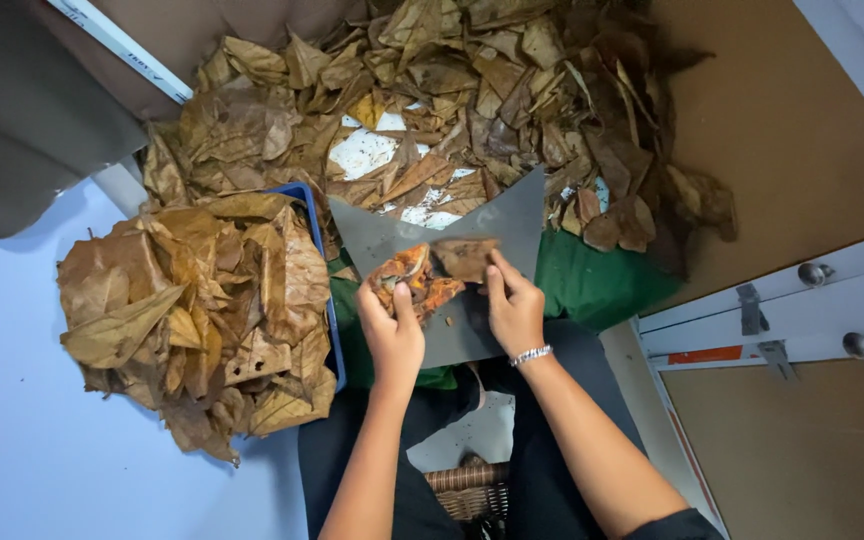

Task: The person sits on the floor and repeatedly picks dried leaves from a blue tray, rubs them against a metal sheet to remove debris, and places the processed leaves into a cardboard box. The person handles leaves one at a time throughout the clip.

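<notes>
Head view, looking down. Left hand (392, 325) – fingers curled, thumb on top, pinching a crumpled orange-brown dried leaf (407, 278) against a flat grey sheet with a notched top edge (512, 225). Right hand (514, 305) – fingertips closed on a darker brown dried leaf piece (465, 256), just beside the orange one, both over the grey sheet; a silver beaded bracelet (530, 355) circles that wrist. The sheet rests on a green cloth (592, 285) across the person's lap. To the left, a blue plastic crate (330, 300) heaped with large tan dried leaves (192, 320). Beyond the sheet, a loose pile of brown dried leaves (472, 90) covers the floor.
</notes>
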